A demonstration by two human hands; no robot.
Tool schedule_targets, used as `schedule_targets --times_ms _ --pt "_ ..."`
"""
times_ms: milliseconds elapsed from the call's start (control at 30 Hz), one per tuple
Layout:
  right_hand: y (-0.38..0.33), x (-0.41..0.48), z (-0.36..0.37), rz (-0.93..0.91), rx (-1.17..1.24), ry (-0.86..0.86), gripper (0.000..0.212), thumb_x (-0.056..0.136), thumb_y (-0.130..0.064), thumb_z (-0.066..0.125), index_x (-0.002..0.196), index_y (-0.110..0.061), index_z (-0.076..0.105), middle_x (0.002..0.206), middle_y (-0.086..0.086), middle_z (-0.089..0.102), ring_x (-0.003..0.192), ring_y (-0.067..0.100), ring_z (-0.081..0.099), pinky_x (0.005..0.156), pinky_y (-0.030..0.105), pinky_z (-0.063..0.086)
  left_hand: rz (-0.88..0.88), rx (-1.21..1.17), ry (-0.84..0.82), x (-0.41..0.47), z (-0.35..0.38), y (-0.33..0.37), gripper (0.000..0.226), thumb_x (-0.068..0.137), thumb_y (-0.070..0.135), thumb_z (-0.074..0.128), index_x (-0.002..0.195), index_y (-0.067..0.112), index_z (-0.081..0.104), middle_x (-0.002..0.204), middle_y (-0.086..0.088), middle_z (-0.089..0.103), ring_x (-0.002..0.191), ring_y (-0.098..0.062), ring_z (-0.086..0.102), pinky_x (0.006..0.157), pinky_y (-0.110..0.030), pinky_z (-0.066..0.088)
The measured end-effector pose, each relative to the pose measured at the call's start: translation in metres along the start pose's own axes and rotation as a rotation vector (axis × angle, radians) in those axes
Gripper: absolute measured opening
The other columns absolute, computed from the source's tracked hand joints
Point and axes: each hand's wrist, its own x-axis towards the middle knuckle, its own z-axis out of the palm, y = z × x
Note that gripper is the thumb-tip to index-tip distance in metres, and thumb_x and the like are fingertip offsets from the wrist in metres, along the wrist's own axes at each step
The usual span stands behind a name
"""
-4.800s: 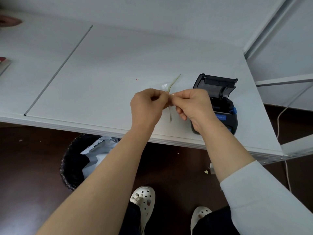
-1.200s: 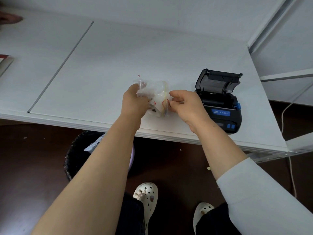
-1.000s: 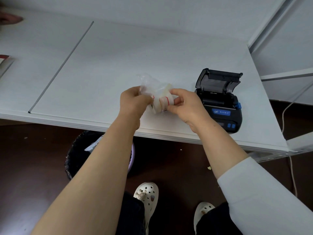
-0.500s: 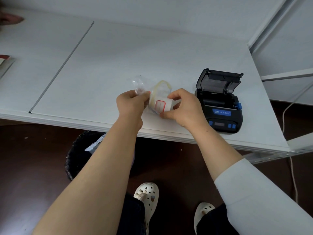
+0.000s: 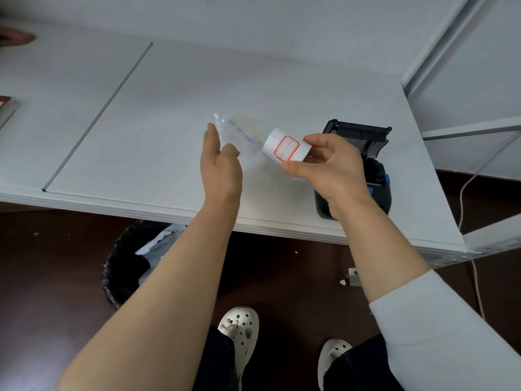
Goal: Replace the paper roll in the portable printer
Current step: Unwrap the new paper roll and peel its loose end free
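Observation:
My right hand (image 5: pixel 332 167) grips a white paper roll (image 5: pixel 286 149) with a red-bordered label on it, held above the white table (image 5: pixel 146 142) just left of the printer. The black portable printer (image 5: pixel 363 162) stands near the table's front right edge with its lid up; my right hand hides part of its body. My left hand (image 5: pixel 221 162) is open, fingers apart, beside a crumpled clear plastic bag (image 5: pixel 239 134) that lies on the table. The bag looks free of both hands.
A black waste bin (image 5: pixel 129 266) with paper in it stands under the table's front edge. A white cable (image 5: pixel 465 198) hangs at the right by a metal frame. Another person's hand (image 5: pixel 14 38) rests at the far left.
The paper roll has come out of the plastic bag into my right hand. My left hand has let go of the bag, which now lies on the table.

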Motion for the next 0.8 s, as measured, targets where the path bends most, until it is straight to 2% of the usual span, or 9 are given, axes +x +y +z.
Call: schedule_targets --times_ms 33,100,167,267,400,500,600,700,800 --pt "-0.001 -0.002 -0.002 0.003 0.018 -0.015 0.056 0.059 -0.002 0.083 0.108 -0.012 0.058 0.102 0.007 0.066 0.081 0.011 0.062 0.078 0.021 0.052 0.064 0.007 0.025 -0.004 0.001 0.001 0.057 0.09 0.004 0.038 0.146 0.017 0.034 0.148 0.005 0.038 0.133 -0.008 0.038 0.11 -0.025 0.031" --pt "-0.003 -0.004 -0.006 0.002 0.052 -0.058 0.056 0.059 0.0 0.082 0.108 -0.012 0.059 0.099 0.005 0.067 0.078 0.008 0.063 0.073 0.016 0.053 0.114 -0.044 0.019 -0.01 0.004 0.004 0.049 0.091 0.006 0.045 0.139 0.015 0.045 0.129 0.002 0.053 0.112 -0.006 0.052 0.091 -0.018 0.045" --pt "-0.003 -0.007 -0.01 -0.027 0.059 -0.105 0.054 0.059 0.004 0.081 0.106 -0.012 0.059 0.096 0.004 0.068 0.076 0.006 0.063 0.067 0.011 0.053 0.025 -0.103 -0.099 -0.017 0.007 0.007 0.039 0.09 0.017 0.055 0.129 0.012 0.056 0.108 0.002 0.06 0.091 -0.007 0.057 0.074 -0.021 0.049" --pt "-0.001 -0.01 -0.015 -0.087 0.009 -0.138 0.056 0.058 0.005 0.081 0.106 -0.013 0.059 0.105 0.007 0.068 0.089 0.01 0.063 0.073 0.012 0.053 -0.089 -0.044 -0.276 -0.021 0.011 0.006 0.034 0.079 0.04 0.065 0.102 0.016 0.069 0.099 -0.001 0.067 0.087 -0.013 0.062 0.068 -0.028 0.049" --pt "0.003 -0.007 -0.016 -0.139 -0.069 -0.134 0.057 0.063 0.003 0.078 0.112 -0.016 0.058 0.115 0.006 0.062 0.104 0.015 0.059 0.082 0.021 0.052 -0.131 -0.072 -0.317 -0.02 0.012 0.004 0.015 0.083 0.023 0.068 0.093 0.011 0.071 0.089 -0.003 0.067 0.084 -0.017 0.062 0.071 -0.029 0.053" --pt "0.005 -0.004 -0.012 -0.228 -0.165 -0.028 0.054 0.068 -0.005 0.077 0.115 -0.021 0.057 0.118 0.004 0.054 0.102 0.012 0.054 0.08 0.021 0.051 -0.203 -0.184 -0.289 -0.018 0.015 0.003 0.019 0.084 0.013 0.066 0.101 0.004 0.064 0.101 -0.013 0.065 0.089 -0.023 0.064 0.077 -0.029 0.058" --pt "0.003 -0.002 -0.01 -0.334 -0.205 0.018 0.032 0.075 -0.014 0.073 0.105 -0.02 0.062 0.108 0.0 0.054 0.088 0.003 0.053 0.074 0.02 0.051 -0.249 -0.198 -0.287 -0.018 0.016 0.003 0.037 0.081 0.008 0.067 0.117 0.004 0.059 0.108 -0.016 0.064 0.086 -0.02 0.067 0.082 -0.032 0.059" --pt "0.004 -0.002 -0.01 -0.404 -0.245 0.004 0.017 0.079 -0.009 0.068 0.096 -0.012 0.068 0.097 -0.003 0.056 0.081 0.009 0.058 0.08 0.03 0.054 -0.259 -0.2 -0.293 -0.018 0.018 0.003 0.032 0.082 0.006 0.064 0.114 0.006 0.063 0.094 -0.009 0.066 0.087 -0.02 0.067 0.087 -0.032 0.057" --pt "0.005 -0.001 -0.011 -0.434 -0.277 0.012 0.014 0.078 -0.005 0.068 0.091 -0.009 0.071 0.085 -0.01 0.055 0.078 0.011 0.06 0.081 0.032 0.054 -0.264 -0.202 -0.272 -0.017 0.017 0.002 0.03 0.083 0.009 0.066 0.112 0.007 0.064 0.1 -0.011 0.067 0.09 -0.022 0.067 0.086 -0.033 0.057"
